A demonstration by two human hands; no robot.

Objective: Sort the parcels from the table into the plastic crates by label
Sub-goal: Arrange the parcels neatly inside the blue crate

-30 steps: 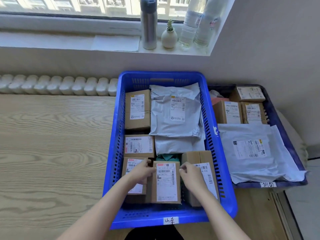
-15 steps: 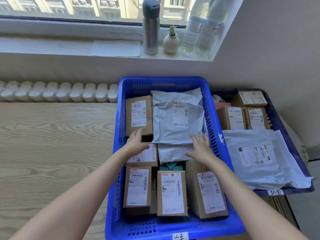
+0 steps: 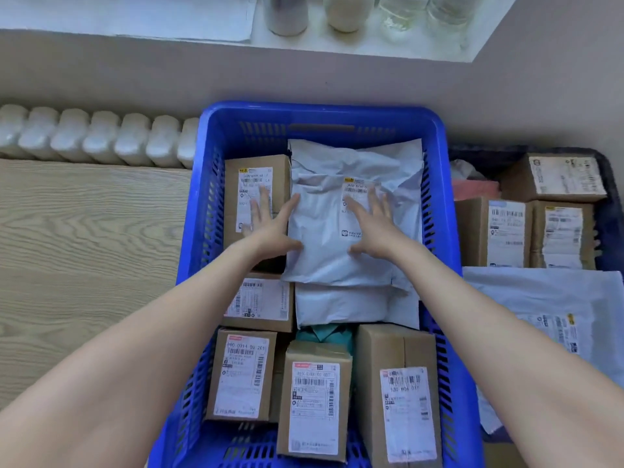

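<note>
A bright blue plastic crate (image 3: 324, 113) on the wooden table holds several labelled cardboard boxes and grey poly mailers. My left hand (image 3: 268, 222) lies flat with spread fingers across the far-left cardboard box (image 3: 236, 184) and the left edge of the top grey mailer (image 3: 324, 211). My right hand (image 3: 371, 221) rests flat and open on that mailer, partly covering its label. Neither hand grips anything. Three upright boxes (image 3: 314, 400) stand along the crate's near end. A second grey mailer (image 3: 341, 309) lies under the top one.
A dark blue crate (image 3: 607, 184) to the right holds cardboard boxes (image 3: 506, 231) and a large grey mailer (image 3: 553, 312). A white radiator (image 3: 94, 136) runs behind the wooden table (image 3: 84, 238). Bottles and a flask stand on the windowsill (image 3: 337, 38) above.
Both hands moved from the boxes at the crate's near end to its far part, now flat on the top grey mailer and far-left box. The camera tilted down and closer.
</note>
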